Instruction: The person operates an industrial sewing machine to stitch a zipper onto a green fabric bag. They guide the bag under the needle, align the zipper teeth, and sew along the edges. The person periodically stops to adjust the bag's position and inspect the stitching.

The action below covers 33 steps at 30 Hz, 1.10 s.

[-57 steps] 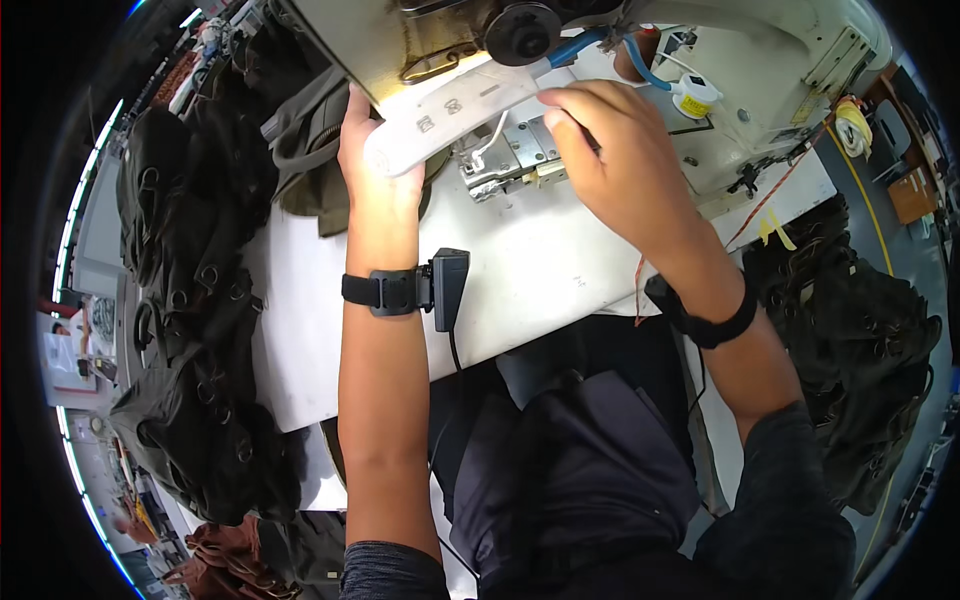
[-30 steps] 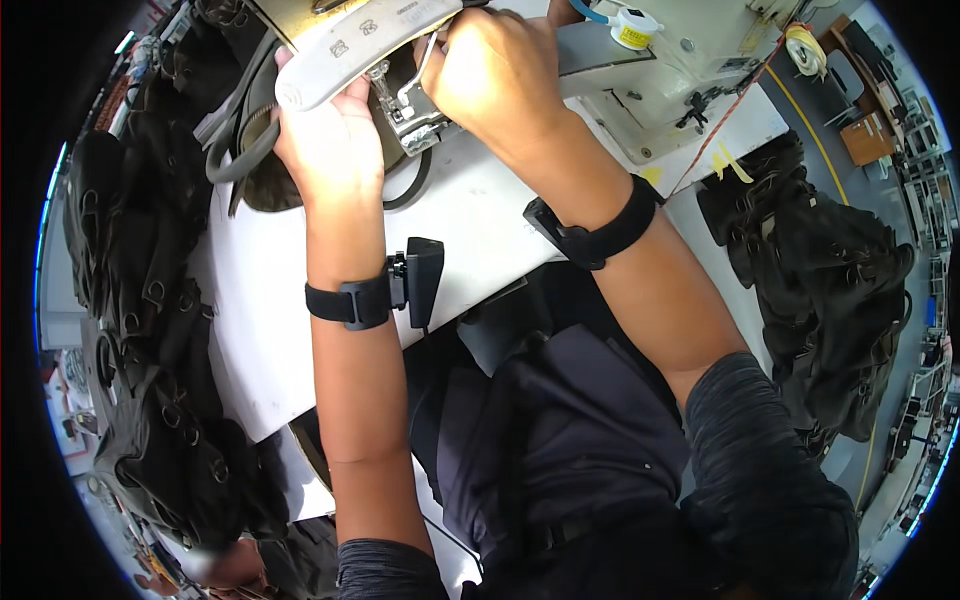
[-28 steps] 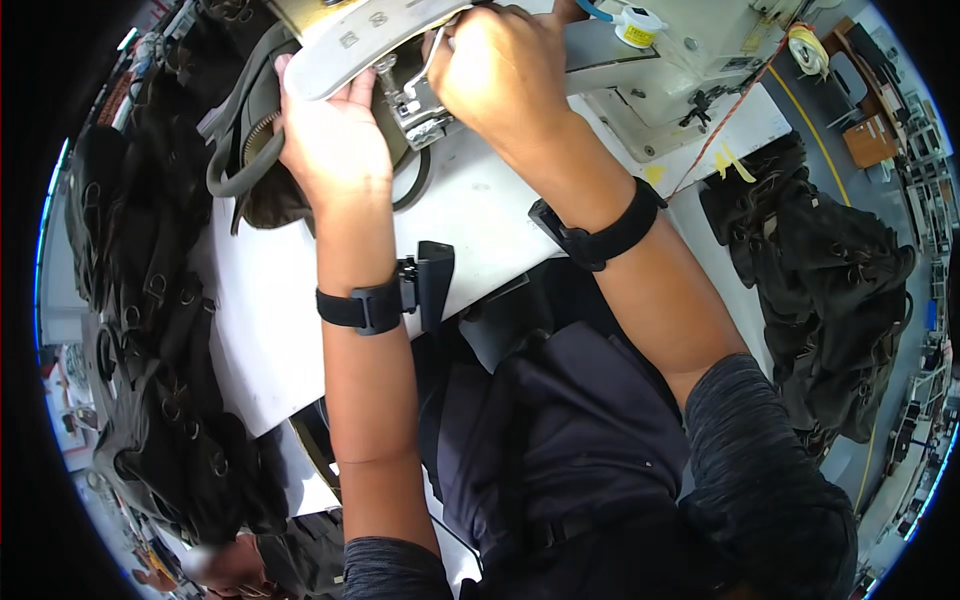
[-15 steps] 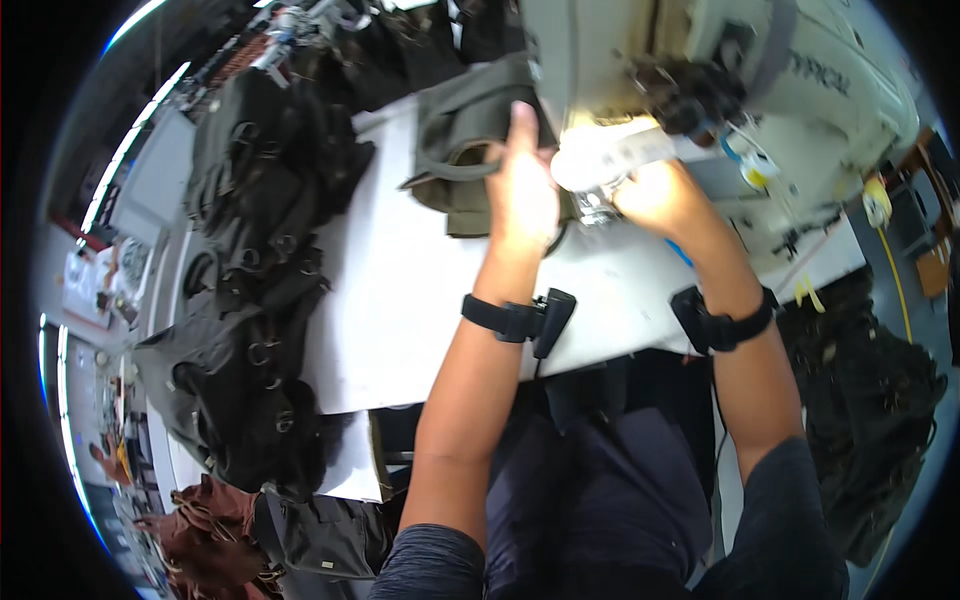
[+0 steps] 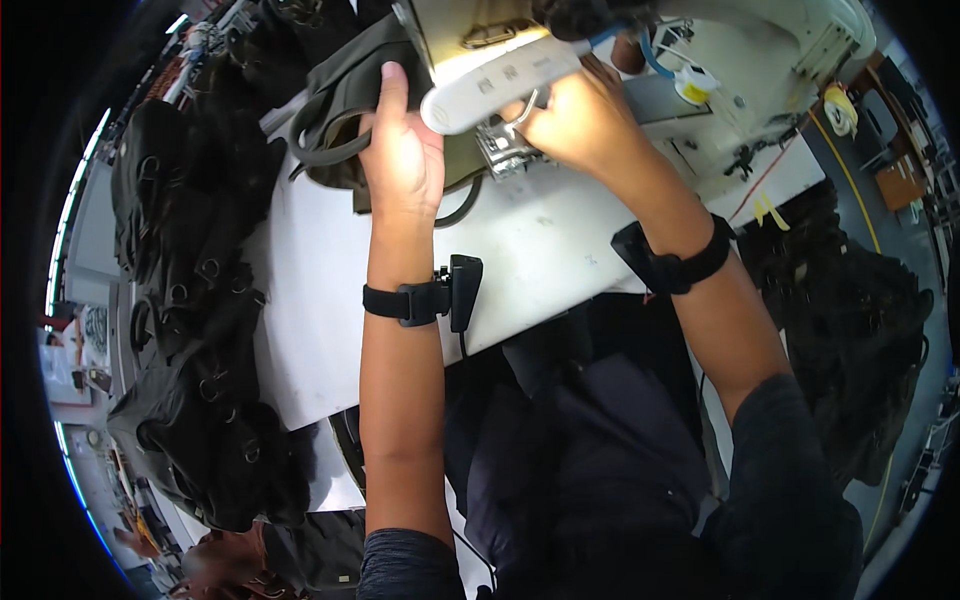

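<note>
My left hand [image 5: 405,155], palm turned up and thumb raised, has its fingers bent at the edge of a dark olive bag [image 5: 335,100] with a looped grey strap, and grips it. A white light bar [image 5: 495,85] on the sewing machine [image 5: 820,35] lies just above both hands. Close to the metal presser foot and bent lever [image 5: 500,145], my right hand [image 5: 570,125] is closed, partly under the bar; what its fingers hold is hidden.
The white worktable [image 5: 310,270] curves round in front of me. Piles of dark bags [image 5: 180,380] line its left side, more [image 5: 840,330] lie right. A small oiler bottle [image 5: 692,85] is on the machine; reddish bags [image 5: 215,565] sit at lower left.
My right hand has moved in under the light bar toward the presser foot. My left hand's thumb now shows on the bag, left of the bar. The camera view has shifted several times.
</note>
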Each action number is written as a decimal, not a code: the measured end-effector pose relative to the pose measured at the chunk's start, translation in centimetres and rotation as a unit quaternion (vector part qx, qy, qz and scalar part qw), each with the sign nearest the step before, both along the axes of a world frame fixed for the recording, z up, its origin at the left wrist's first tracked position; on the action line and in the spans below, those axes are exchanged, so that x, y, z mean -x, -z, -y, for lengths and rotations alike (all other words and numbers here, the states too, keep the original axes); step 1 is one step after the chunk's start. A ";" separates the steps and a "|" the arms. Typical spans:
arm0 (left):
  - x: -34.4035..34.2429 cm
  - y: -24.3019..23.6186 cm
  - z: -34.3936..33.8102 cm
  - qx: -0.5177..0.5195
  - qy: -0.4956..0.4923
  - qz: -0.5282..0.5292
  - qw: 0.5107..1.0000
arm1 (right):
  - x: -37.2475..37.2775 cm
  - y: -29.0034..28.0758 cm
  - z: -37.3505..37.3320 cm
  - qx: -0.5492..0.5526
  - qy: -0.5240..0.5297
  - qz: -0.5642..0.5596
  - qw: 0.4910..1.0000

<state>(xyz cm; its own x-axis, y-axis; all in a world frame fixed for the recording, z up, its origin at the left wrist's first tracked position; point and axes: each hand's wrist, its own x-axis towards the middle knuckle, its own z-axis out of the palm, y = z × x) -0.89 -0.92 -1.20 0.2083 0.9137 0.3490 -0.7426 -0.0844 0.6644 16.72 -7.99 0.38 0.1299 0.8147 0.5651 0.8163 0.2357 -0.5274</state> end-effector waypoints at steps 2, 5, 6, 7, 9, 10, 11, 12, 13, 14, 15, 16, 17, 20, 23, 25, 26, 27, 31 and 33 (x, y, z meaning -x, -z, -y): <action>-0.5 0.5 1.5 0.039 -0.056 0.006 0.998 | -0.6 0.8 -0.3 -0.021 -0.022 0.009 0.999; -0.8 0.0 4.0 0.072 -0.086 -0.004 0.994 | -1.6 0.7 -0.7 0.043 -0.104 -0.067 0.991; -0.7 0.0 4.7 0.072 -0.086 -0.008 0.994 | -1.2 0.7 -0.7 0.030 -0.075 -0.034 0.996; -0.5 0.1 5.2 0.073 -0.087 -0.012 0.993 | -0.7 0.8 -0.8 0.017 -0.045 -0.002 0.999; -0.6 0.2 5.4 0.103 -0.111 -0.005 0.988 | 0.1 -0.7 -0.1 0.041 -0.033 0.014 0.999; -0.5 0.1 5.4 0.107 -0.113 0.009 0.988 | 0.4 -2.0 0.7 0.074 -0.053 -0.003 0.996; -0.4 0.3 5.3 0.100 -0.101 0.025 0.990 | 0.3 -1.6 0.5 0.055 -0.049 0.007 0.997; -0.7 0.0 5.4 0.113 -0.084 0.025 0.990 | -0.9 0.5 -0.8 -0.050 -0.068 0.061 0.995; -0.4 0.0 4.8 0.123 -0.070 0.018 0.990 | -0.8 0.7 -0.6 -0.072 -0.059 0.041 0.995; -0.1 0.1 4.2 0.133 -0.056 0.011 0.989 | -0.8 0.7 -0.4 -0.094 -0.049 0.022 0.994; 0.0 -0.5 4.1 0.112 -0.048 0.023 0.992 | -0.3 -0.8 0.2 -0.008 -0.064 -0.027 0.998; 0.2 -0.8 4.4 0.091 -0.052 0.015 0.994 | -0.3 -0.6 0.4 -0.010 -0.102 -0.045 0.994; 0.3 -0.7 5.3 0.114 -0.052 0.023 0.992 | -0.5 -0.4 0.7 -0.014 -0.139 -0.064 0.988; 0.2 -0.4 7.3 0.138 -0.071 0.028 0.988 | -1.0 0.5 0.6 -0.027 -0.160 -0.052 0.985; -0.5 -0.7 8.9 0.192 -0.074 0.062 0.977 | -0.5 0.5 0.4 -0.060 -0.116 -0.065 0.989; -0.6 -0.6 9.7 0.179 -0.072 0.061 0.979 | -1.1 0.9 -0.1 -0.084 -0.165 -0.075 0.980; -0.5 -0.8 9.8 0.181 -0.070 0.059 0.979 | -0.7 0.6 0.3 -0.087 -0.158 -0.067 0.981; -0.5 -0.7 9.9 0.190 -0.072 0.057 0.978 | -0.6 0.6 0.6 -0.080 -0.151 -0.084 0.982; -0.3 -0.4 10.4 0.197 -0.092 0.042 0.975 | -0.4 -0.3 1.9 -0.051 -0.166 -0.061 0.983; -0.6 0.0 10.5 0.184 -0.092 0.033 0.978 | -0.4 -0.6 2.1 -0.034 -0.153 -0.060 0.986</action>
